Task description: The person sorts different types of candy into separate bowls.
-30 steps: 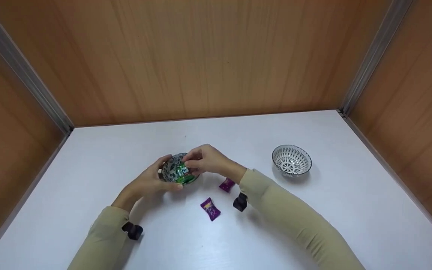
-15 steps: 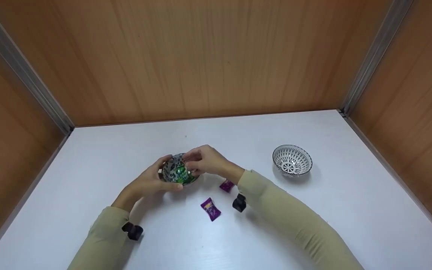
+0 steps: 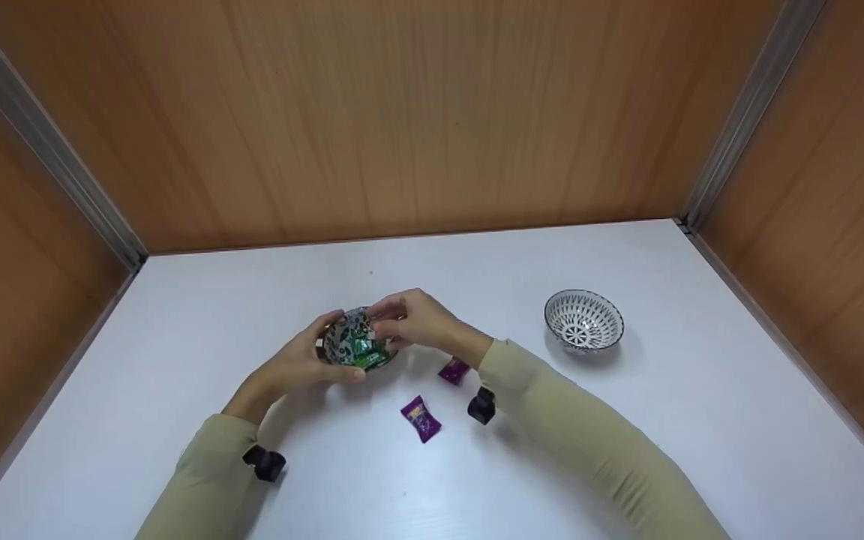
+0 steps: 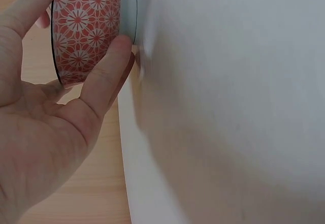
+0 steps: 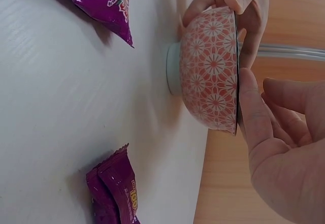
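A small bowl (image 3: 340,339) has a dark leafy pattern inside; its outside (image 5: 210,69) shows red with white flowers. My left hand (image 3: 298,365) grips it from the left, with the thumb at the near side and fingers round the far side. Over its right rim, my right hand (image 3: 423,322) reaches in with bent fingers. Those fingertips are hidden inside the bowl in the right wrist view, so I cannot tell whether they pinch anything. Green-wrapped candies (image 3: 369,352) lie in the bowl beneath them.
Two purple-wrapped candies lie on the white table (image 3: 327,480): one candy (image 3: 421,418) in front of the bowl, the other (image 3: 454,370) beside my right wrist. A second bowl (image 3: 583,321), black-and-white patterned, stands to the right. Wooden panels (image 3: 432,120) enclose the table's back and sides.
The green candies have shifted in the bowl; one that was up by my right fingertips now lies lower. Both hands and the bowl stay almost where they were.
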Demonstrator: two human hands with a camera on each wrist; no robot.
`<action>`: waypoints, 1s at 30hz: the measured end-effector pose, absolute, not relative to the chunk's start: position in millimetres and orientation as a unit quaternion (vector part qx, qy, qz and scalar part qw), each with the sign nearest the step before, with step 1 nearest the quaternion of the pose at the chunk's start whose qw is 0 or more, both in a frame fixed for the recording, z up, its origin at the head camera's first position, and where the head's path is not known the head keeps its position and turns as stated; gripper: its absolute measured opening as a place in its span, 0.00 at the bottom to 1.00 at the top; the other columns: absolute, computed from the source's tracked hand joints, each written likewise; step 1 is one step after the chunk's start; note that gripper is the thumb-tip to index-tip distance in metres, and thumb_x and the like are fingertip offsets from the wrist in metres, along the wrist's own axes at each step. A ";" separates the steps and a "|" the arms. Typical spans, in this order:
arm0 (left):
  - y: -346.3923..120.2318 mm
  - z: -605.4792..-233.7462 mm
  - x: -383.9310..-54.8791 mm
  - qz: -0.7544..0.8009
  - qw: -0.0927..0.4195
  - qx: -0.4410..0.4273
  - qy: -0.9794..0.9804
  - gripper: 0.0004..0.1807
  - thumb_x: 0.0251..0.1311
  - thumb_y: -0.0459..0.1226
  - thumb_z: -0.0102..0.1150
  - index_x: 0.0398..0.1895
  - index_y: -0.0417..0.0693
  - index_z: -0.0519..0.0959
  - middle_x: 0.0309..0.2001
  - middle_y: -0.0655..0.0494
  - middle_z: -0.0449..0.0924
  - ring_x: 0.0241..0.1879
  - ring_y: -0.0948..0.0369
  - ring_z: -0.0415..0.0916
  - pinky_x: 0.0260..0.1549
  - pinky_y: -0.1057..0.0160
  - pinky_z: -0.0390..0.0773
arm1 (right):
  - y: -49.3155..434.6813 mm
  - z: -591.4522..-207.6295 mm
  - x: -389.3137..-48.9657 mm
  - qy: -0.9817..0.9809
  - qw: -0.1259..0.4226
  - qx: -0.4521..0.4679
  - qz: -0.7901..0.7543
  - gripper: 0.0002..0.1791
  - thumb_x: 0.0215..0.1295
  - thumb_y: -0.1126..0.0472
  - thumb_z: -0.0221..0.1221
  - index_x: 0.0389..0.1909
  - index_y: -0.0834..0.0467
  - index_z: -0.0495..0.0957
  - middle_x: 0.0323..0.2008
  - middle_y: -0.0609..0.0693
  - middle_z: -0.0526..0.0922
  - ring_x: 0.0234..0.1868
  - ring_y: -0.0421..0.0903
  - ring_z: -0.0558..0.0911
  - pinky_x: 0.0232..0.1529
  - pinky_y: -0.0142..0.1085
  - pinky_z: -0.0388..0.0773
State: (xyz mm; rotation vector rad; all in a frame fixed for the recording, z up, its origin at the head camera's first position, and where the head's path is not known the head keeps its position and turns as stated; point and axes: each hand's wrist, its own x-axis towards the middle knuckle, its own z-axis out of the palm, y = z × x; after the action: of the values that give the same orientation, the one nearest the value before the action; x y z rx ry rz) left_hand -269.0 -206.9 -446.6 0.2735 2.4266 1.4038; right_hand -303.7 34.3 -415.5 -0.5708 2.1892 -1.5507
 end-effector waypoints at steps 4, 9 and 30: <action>-206.7 -447.0 -267.9 0.496 0.164 0.098 0.847 0.64 0.46 0.47 0.82 0.81 0.53 0.48 0.73 0.41 0.56 0.70 0.44 0.59 0.70 0.41 0.59 | 36.8 -414.8 -301.7 0.780 0.202 -0.207 -0.555 0.18 0.72 0.65 0.62 0.61 0.63 0.79 0.51 0.54 0.84 0.49 0.49 0.85 0.43 0.35 0.85; -207.3 -447.5 -267.2 0.493 0.165 0.100 0.848 0.63 0.48 0.47 0.81 0.82 0.53 0.48 0.74 0.41 0.55 0.72 0.43 0.57 0.71 0.40 0.57 | 38.7 -413.6 -299.7 0.777 0.205 -0.208 -0.557 0.18 0.71 0.65 0.62 0.60 0.63 0.79 0.50 0.53 0.84 0.50 0.53 0.85 0.43 0.35 0.85; -196.7 -418.9 -253.7 0.426 0.084 0.158 0.887 0.61 0.47 0.48 0.81 0.81 0.49 0.53 0.78 0.37 0.47 0.77 0.38 0.44 0.70 0.31 0.47 | 102.9 -395.8 -292.3 0.832 0.145 -0.277 -0.457 0.20 0.73 0.58 0.62 0.63 0.56 0.78 0.57 0.51 0.83 0.60 0.45 0.79 0.61 0.40 0.76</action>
State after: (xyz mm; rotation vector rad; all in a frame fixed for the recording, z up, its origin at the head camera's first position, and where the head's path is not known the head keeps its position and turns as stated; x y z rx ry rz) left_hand -253.7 -196.7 -418.9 0.4709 2.6456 1.2722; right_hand -292.3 102.9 -395.8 -0.7982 2.3977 -1.3174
